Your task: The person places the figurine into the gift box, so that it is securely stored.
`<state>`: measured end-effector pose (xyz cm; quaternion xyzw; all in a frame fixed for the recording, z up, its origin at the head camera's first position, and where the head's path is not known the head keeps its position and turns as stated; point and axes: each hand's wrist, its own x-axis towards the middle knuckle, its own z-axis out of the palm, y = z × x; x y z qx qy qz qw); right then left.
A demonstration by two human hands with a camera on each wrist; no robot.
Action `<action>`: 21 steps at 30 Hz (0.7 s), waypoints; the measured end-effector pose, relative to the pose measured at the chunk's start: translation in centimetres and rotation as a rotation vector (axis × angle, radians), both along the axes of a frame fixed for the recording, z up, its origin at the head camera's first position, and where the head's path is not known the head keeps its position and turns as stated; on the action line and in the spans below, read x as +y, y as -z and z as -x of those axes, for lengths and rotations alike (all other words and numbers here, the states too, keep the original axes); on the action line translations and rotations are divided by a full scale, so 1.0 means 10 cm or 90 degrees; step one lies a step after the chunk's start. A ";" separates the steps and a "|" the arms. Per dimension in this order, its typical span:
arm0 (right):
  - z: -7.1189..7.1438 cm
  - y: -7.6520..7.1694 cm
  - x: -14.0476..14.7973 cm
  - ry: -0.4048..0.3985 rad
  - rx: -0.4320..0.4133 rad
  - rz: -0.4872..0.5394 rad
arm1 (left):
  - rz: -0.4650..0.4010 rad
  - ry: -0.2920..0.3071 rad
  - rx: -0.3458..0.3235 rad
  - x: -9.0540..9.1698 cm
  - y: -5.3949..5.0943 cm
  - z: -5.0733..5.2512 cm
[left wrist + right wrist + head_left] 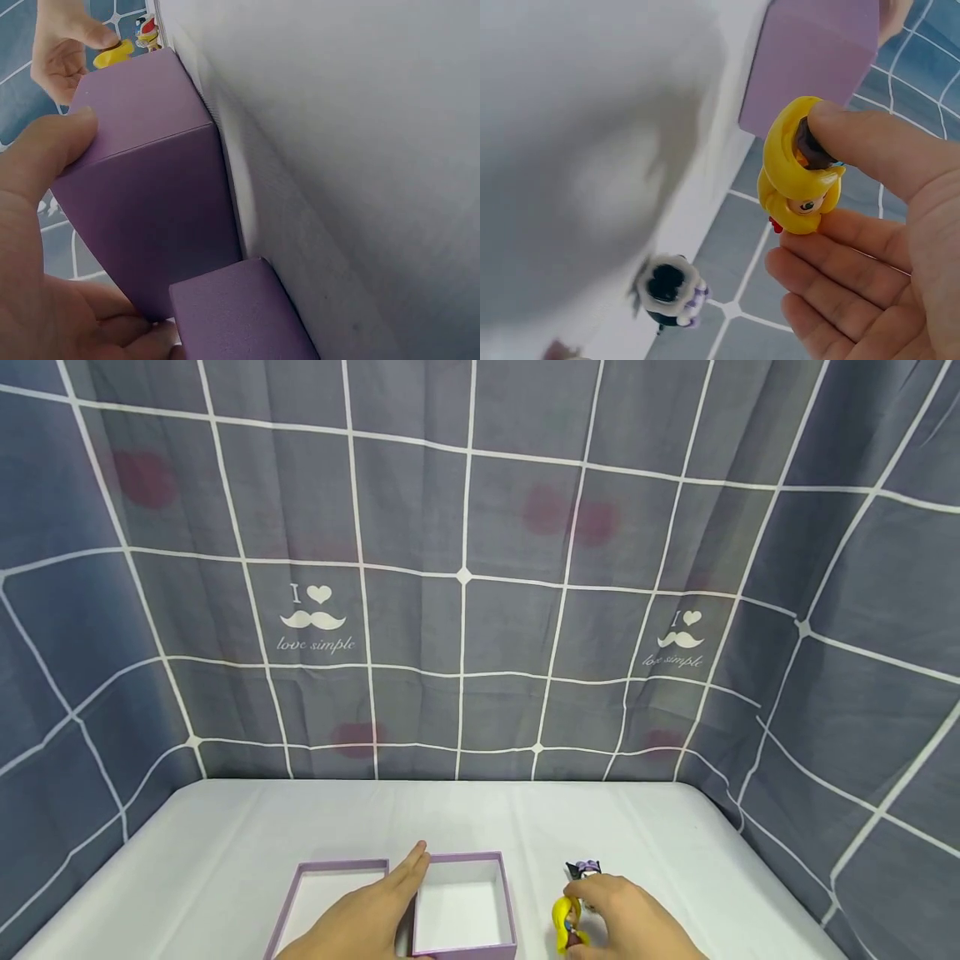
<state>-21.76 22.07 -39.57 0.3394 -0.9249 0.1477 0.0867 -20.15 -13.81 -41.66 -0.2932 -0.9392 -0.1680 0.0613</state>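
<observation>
In the head view, my left hand (363,910) grips the left side of an open purple box (468,954) with a white inside. Its thumb bends round the near wall and its fingers lie along the side. My right hand (637,918) pinches a yellow-haired figurine (802,169) between thumb and fingertips, right of the box. Just behind that hand stands a black-and-white figurine (583,867) with a purple bow, partly hidden by the hand. A small red, white and yellow figurine (148,31) shows past the box in the left wrist view.
A shallower purple tray or lid (341,865) with a white inside lies left of the box, partly under my left hand. Everything rests on a white-covered table (450,814). Grey-blue gridded curtains (420,610) stand behind and along both sides.
</observation>
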 end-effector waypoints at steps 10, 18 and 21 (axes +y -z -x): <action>0.02 -0.07 -0.07 -0.011 0.173 0.060 | -0.002 0.007 0.006 -0.01 0.01 -0.01; 0.06 -0.19 -0.21 -0.044 0.226 0.121 | 0.000 0.008 0.005 0.00 0.01 0.00; 0.08 -0.23 -0.30 -0.057 0.229 0.132 | -0.001 0.005 0.003 0.01 0.01 0.01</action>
